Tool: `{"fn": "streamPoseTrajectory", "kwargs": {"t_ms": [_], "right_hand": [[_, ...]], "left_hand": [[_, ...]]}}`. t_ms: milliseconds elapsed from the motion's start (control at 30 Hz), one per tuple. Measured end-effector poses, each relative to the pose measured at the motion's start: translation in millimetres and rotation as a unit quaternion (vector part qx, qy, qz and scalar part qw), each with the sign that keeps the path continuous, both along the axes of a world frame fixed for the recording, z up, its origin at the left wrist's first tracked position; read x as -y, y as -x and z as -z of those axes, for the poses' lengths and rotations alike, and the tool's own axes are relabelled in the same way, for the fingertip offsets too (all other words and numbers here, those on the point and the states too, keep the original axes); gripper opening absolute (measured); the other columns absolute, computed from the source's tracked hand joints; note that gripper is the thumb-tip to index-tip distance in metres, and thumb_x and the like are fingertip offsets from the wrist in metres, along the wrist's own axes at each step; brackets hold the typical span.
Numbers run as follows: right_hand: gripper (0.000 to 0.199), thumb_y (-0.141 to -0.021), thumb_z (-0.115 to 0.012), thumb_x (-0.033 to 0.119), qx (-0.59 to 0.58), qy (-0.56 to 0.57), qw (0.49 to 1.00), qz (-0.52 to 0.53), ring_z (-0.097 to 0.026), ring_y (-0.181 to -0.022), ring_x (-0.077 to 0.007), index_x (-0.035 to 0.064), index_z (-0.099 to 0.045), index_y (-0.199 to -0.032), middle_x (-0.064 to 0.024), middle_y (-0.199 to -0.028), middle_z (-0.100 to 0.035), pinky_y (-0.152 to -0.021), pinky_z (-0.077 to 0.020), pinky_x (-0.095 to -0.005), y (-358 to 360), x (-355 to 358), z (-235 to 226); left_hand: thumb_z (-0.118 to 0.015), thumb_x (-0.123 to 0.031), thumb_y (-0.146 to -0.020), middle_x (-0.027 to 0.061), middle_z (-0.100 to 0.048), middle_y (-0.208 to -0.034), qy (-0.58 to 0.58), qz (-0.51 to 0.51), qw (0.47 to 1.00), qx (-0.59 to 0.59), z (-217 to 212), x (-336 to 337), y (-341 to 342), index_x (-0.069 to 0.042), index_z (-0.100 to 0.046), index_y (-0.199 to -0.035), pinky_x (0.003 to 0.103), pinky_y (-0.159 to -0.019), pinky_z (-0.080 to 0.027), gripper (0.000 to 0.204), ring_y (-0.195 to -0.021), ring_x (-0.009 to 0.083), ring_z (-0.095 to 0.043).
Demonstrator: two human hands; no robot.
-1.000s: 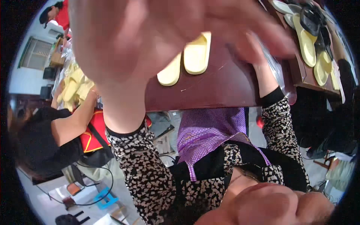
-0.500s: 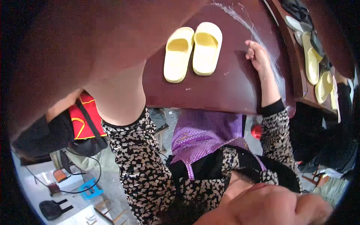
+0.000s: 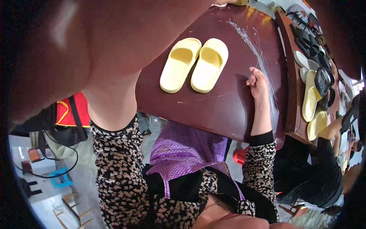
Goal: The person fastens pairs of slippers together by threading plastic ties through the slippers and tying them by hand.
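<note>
A pair of pale yellow slide slippers (image 3: 207,72) stands side by side on the dark red table (image 3: 152,99), open foot ends up. To their right my right hand (image 3: 258,83) is closed, its fingers pinched on a thin clear strand that trails left over the tabletop. Beside that hand lies a long bundle of clear plastic strands (image 3: 263,57). My left hand (image 3: 114,42) is raised close to the camera, large and blurred across the upper left. Its fingers cannot be made out.
At the right, a second table (image 3: 291,95) carries yellow, white and black slippers (image 3: 310,101). A person in black (image 3: 312,175) sits beside it, an arm reaching toward the slippers. A red bag (image 3: 68,110) lies at the left, above a blue stool (image 3: 61,177).
The view has shifted, so the table's far end and more slippers show. My right hand remains pinched, and a strand now stretches leftward from it. My left hand stays raised.
</note>
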State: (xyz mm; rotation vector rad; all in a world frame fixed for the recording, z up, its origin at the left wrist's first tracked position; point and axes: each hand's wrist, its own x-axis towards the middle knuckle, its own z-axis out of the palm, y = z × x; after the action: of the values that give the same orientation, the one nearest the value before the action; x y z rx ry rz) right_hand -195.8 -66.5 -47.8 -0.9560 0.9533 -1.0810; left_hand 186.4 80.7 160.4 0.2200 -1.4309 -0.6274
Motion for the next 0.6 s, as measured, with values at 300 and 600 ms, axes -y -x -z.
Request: {"fn": "streamPoseTrajectory", "kwargs": {"t_ms": [300,600], "right_hand": [[0.024,-0.092,-0.049,0.018,-0.002,0.001,1.0,-0.014,-0.034,-0.048,-0.0083,-0.003,-0.056,-0.1,0.0034,-0.055,-0.036,-0.053,-0.0367,-0.0269,1,16,-7],[0.02,-0.093,-0.047,0.014,0.035,0.006,0.999,-0.011,-0.036,-0.05,-0.0083,-0.0022,-0.056,-0.1,0.0034,-0.057,-0.039,-0.054,-0.0367,-0.0262,0,0,-17]], "left_hand": [[-0.044,-0.037,-0.093,0.0242,-0.054,-0.115,-0.072,0.015,0.996,0.052,11,6,43,-0.003,-0.045,-0.125,0.043,-0.07,-0.05,0.047,-0.088,0.0309,-0.06],[-0.05,-0.023,-0.09,0.0179,-0.058,-0.105,-0.146,-0.034,0.984,0.098,15,-13,112,-0.001,-0.05,-0.12,0.035,-0.068,-0.05,0.037,-0.079,0.0218,-0.06]]}}
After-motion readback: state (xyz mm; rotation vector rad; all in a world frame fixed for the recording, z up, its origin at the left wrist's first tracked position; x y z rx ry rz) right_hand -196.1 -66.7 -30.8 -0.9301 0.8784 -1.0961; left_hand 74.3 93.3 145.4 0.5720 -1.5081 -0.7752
